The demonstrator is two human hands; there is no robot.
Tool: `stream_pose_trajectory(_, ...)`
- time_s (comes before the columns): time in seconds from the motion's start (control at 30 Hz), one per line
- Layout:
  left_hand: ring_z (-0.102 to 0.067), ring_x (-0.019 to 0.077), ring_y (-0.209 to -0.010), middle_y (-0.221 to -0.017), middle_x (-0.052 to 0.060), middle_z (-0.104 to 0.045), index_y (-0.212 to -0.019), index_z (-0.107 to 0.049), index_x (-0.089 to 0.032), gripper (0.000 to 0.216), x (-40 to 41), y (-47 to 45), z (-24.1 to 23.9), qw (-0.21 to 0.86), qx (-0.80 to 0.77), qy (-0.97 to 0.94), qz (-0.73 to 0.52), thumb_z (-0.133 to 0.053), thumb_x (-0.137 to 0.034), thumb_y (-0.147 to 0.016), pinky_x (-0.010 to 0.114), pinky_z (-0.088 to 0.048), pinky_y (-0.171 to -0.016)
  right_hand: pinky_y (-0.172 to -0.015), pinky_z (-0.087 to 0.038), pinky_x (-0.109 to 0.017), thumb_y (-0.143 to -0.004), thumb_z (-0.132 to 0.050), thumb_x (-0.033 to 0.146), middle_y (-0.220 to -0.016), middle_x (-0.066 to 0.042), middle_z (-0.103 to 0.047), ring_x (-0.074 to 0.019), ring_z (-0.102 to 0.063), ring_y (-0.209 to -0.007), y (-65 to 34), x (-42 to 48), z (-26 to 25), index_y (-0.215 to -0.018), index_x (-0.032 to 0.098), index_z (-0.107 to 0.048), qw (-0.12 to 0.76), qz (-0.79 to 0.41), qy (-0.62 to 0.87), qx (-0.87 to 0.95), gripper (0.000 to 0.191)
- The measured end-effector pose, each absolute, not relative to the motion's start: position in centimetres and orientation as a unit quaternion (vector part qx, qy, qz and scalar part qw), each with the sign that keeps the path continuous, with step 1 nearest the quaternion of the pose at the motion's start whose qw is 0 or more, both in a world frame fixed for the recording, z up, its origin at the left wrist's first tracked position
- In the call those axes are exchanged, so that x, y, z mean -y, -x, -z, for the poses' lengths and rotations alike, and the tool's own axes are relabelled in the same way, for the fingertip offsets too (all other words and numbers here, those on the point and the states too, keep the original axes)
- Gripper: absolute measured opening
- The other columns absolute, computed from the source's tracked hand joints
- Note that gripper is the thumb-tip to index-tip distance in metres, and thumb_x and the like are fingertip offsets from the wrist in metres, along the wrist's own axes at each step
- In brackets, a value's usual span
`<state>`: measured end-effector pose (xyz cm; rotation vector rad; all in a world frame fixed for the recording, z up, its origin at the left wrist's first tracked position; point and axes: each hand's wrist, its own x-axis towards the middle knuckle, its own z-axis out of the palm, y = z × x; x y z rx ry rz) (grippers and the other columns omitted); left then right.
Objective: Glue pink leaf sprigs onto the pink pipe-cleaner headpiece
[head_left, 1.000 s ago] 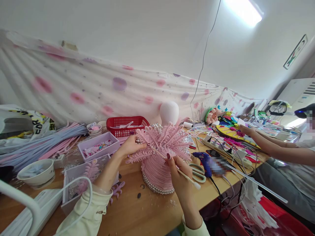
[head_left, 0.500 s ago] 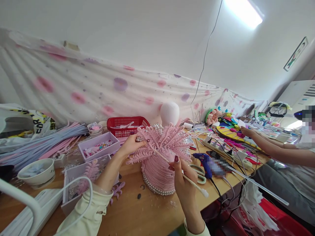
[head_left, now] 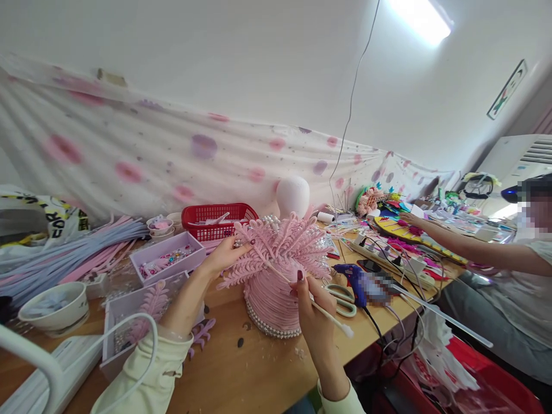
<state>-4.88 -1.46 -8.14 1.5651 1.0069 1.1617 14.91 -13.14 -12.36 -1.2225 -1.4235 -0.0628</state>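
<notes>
A pink headdress stands on the table in front of me, its body wound with fuzzy cord and edged with pearls. Feathery pink chenille sprays fan out from its top. At the left of the fan, my left hand is closed, fingertips pinching one spray. My right hand is closed round a thin pale stick with a fluffy white end, in front of the headdress. The stick slants up left towards the pinched spray; I cannot tell whether they are joined.
A blue glue gun and scissors lie to the right, near a power strip. Boxes of beads, a red basket, chenille stems and a paper bowl fill the left. A co-worker's arm reaches in at right.
The whole view has shifted slightly, moving things a little to the left. Both my hands keep their grips. The co-worker's arm reaches further across the table.
</notes>
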Motion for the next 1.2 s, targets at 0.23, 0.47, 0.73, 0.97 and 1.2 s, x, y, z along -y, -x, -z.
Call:
stream_pose_trajectory(0.23,-0.068,0.0307,-0.096,-0.089,0.007,-0.076,-0.094,-0.069,-0.014,0.059,1.8,4.8,7.9,0.461,-0.432,-0.636,-0.444,-0.076,-0.060,-0.058,0.041,-0.051,-0.088,-0.054,-0.035,-0.029,-0.101,-0.045,0.032,-0.058,0.002,-0.054,-0.0138,-0.049,-0.054,-14.6,12.8,12.5,-0.062,0.022,-0.048,0.576,0.044,0.504,0.642,0.040)
stream_pose_trajectory(0.47,-0.069,0.0306,-0.100,-0.095,0.008,-0.076,-0.092,-0.069,-0.015,0.054,2.1,5.2,7.2,0.457,-0.429,-0.650,-0.431,-0.081,-0.053,-0.054,0.042,-0.050,-0.094,-0.052,-0.040,-0.026,-0.101,-0.047,0.034,-0.057,0.001,-0.061,-0.0135,-0.057,-0.052,-15.4,13.7,12.5,-0.066,0.019,-0.063,0.656,0.017,0.480,0.583,0.042)
stream_pose_trajectory(0.73,-0.069,0.0281,-0.102,-0.101,0.008,-0.076,-0.091,-0.067,-0.018,0.050,2.1,8.3,4.9,0.405,-0.439,-0.658,-0.459,-0.084,-0.040,-0.050,0.045,-0.050,-0.098,-0.043,-0.036,-0.022,-0.100,-0.052,0.034,-0.047,0.005,-0.052,-0.0085,-0.047,-0.039,-15.5,18.3,15.0,-0.062,0.020,-0.061,0.659,-0.029,0.437,0.612,0.042)
stream_pose_trajectory(0.97,-0.067,0.0269,-0.105,-0.109,0.010,-0.074,-0.097,-0.068,-0.017,0.049,6.1,10.8,3.1,0.259,-0.512,-0.651,-0.497,-0.074,-0.048,-0.060,0.044,-0.048,-0.100,-0.064,-0.047,-0.025,-0.098,-0.054,0.027,-0.085,-0.005,-0.068,-0.0157,-0.065,-0.072,-12.1,19.0,15.9,-0.096,0.019,-0.071,0.387,-0.188,0.428,0.794,0.019)
stream_pose_trajectory(1.2,-0.070,0.0233,-0.081,-0.083,0.004,-0.075,-0.088,-0.074,-0.022,0.034,10.0,14.0,2.6,0.252,-0.588,-0.660,-0.394,-0.067,-0.041,-0.061,0.033,-0.053,-0.076,-0.077,-0.054,-0.034,-0.084,-0.038,-0.003,-0.111,-0.015,-0.069,-0.0247,-0.069,-0.094,-10.4,16.5,17.2,-0.140,0.016,-0.052,0.326,-0.129,0.449,0.822,0.061)
